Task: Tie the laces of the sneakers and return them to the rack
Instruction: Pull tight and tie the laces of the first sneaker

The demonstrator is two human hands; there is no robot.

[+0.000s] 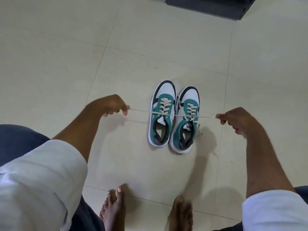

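Observation:
Two green, white and black sneakers stand side by side on the tiled floor, toes pointing away from me: the left sneaker (162, 114) and the right sneaker (185, 120). A cream lace (141, 111) is stretched taut sideways above them, crossing at the left sneaker's top eyelets. My left hand (111, 105) pinches one lace end to the left of the pair. My right hand (233, 119) pinches the other end to the right. The right sneaker's own lace ends hang loose beside it.
A dark piece of furniture (210, 5), possibly the rack, stands at the top of the view beyond the sneakers. My bare feet (115, 207) are planted on the floor just in front of me, below the pair.

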